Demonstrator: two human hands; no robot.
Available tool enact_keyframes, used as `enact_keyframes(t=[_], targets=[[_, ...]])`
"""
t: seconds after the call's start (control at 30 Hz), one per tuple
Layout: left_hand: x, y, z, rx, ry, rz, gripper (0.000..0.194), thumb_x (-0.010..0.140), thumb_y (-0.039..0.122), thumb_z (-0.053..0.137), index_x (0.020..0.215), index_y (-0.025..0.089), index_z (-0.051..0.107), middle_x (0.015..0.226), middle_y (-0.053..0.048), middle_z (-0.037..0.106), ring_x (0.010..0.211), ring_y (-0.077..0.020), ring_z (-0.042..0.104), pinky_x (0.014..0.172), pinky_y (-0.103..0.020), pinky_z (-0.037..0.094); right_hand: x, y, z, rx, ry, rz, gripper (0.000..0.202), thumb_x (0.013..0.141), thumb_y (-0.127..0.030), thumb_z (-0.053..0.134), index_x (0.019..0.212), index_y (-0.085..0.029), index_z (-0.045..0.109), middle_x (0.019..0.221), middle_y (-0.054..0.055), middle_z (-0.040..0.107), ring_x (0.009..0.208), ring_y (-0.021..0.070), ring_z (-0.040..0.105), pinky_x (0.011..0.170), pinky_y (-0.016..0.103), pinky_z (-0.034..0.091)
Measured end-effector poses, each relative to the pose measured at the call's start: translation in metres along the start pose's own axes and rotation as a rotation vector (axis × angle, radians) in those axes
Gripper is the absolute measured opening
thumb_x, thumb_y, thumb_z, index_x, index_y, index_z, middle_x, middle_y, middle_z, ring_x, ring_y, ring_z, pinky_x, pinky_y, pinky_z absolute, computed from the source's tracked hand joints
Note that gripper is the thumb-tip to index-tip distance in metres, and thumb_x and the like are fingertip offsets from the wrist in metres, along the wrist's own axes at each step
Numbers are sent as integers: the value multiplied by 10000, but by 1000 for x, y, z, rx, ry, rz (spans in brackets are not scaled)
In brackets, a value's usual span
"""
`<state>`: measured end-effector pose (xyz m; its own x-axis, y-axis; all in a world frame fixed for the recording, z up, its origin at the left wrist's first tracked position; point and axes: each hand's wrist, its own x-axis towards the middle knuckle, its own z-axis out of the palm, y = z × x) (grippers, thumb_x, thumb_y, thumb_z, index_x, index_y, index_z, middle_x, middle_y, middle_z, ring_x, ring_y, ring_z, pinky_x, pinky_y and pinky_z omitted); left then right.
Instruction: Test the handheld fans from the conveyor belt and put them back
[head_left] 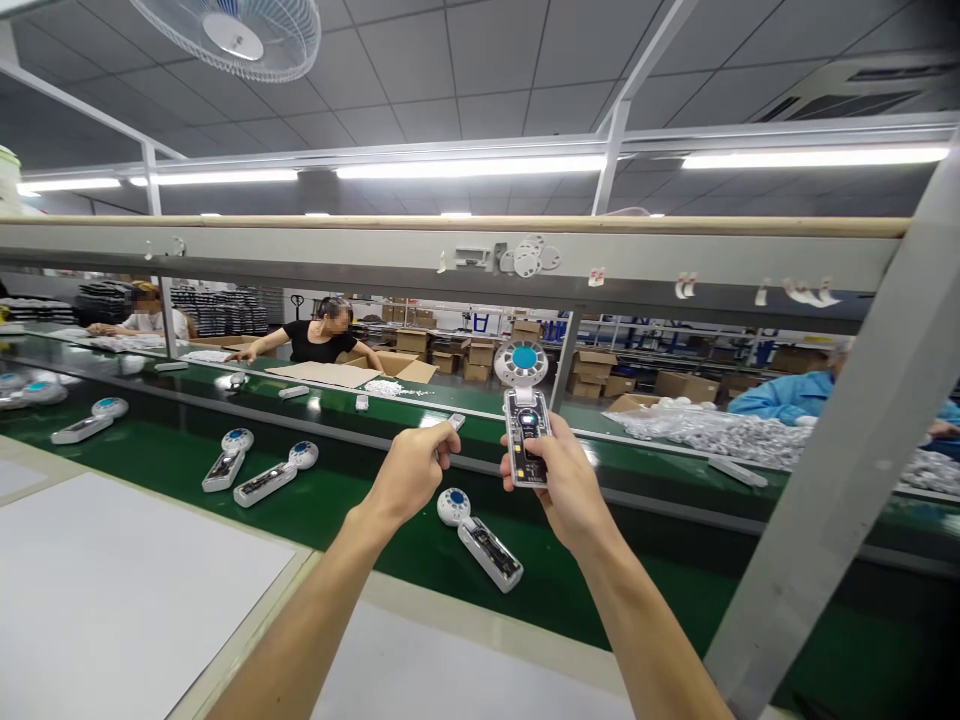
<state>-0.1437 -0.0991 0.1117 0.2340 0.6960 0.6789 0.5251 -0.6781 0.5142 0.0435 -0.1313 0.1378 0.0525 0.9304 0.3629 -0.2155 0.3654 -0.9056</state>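
Observation:
Upright in my right hand [566, 480] is a white device [523, 365] with a round head, a blue centre and an exposed dark circuit board; my thumb lies over the board. To its left, my left hand [414, 468] is closed, fingers curled in, with a small pale piece [456, 421] showing at its fingertips; whether it is gripped cannot be made out. Below and between my hands, a similar device [484, 540] lies on the green belt [390, 555]. Two more devices [227, 460] [276, 473] lie to the left of my left hand.
Another device [90, 420] lies farther left on the belt. A slanted metal post [832, 440] stands at the right. White sheets [127, 590] cover the near table. Across the line, a person in black [319, 340] reaches beside an open carton; bagged white parts [697, 430] lie at the right.

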Motion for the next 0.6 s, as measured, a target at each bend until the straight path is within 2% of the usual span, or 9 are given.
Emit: enact_keyframes(t=[0.23, 0.37, 0.43, 0.5, 0.53, 0.57, 0.6], targets=[[0, 0, 1, -4, -13, 2, 352, 708, -58, 345, 805, 167, 597, 668, 18, 577, 629, -108, 517, 603, -211, 356, -1, 2, 2, -4, 1, 21, 452, 829, -180, 534, 1273, -202, 455, 827, -9, 656, 571, 153, 637, 459, 241, 534], [0, -1, 1, -13, 6, 15, 351, 696, -61, 344, 792, 166, 594, 668, 16, 578, 629, -107, 518, 608, -211, 356, 0, 0, 0, 67, 42, -7, 435, 824, -251, 634, 1226, -210, 472, 901, 15, 697, 664, 178, 687, 565, 281, 595], [1, -1, 2, -19, 16, 26, 349, 688, -60, 344, 783, 166, 593, 660, 17, 574, 624, -107, 514, 607, -212, 354, 1, -5, -1, 203, -3, 163, 394, 782, -302, 688, 1118, -173, 527, 882, 39, 701, 666, 175, 686, 597, 287, 605], [1, -1, 3, -28, 28, 42, 348, 678, -58, 347, 777, 165, 595, 648, 19, 568, 612, -106, 505, 603, -212, 351, -1, -12, 0, 417, -126, 409, 348, 686, -288, 735, 959, -148, 571, 745, 11, 647, 573, 119, 623, 561, 228, 575], [1, -1, 3, -35, 36, 53, 350, 672, -58, 348, 774, 165, 597, 643, 21, 566, 607, -104, 502, 601, -211, 351, -3, -16, 0, 498, -177, 480, 334, 633, -267, 752, 893, -149, 579, 678, -14, 602, 529, 92, 578, 532, 199, 550], [2, -2, 4, -43, 47, 67, 352, 665, -60, 349, 770, 164, 599, 639, 22, 562, 605, -103, 500, 601, -210, 352, -7, -20, 0, 524, -189, 470, 330, 590, -240, 769, 850, -157, 582, 638, -34, 567, 507, 78, 550, 513, 181, 530], [2, -2, 4, -53, 62, 82, 352, 661, -62, 349, 767, 163, 599, 638, 22, 560, 606, -102, 502, 603, -208, 356, -12, -25, -1, 496, -155, 373, 335, 558, -207, 792, 816, -169, 582, 626, -44, 557, 512, 77, 548, 513, 175, 523]])
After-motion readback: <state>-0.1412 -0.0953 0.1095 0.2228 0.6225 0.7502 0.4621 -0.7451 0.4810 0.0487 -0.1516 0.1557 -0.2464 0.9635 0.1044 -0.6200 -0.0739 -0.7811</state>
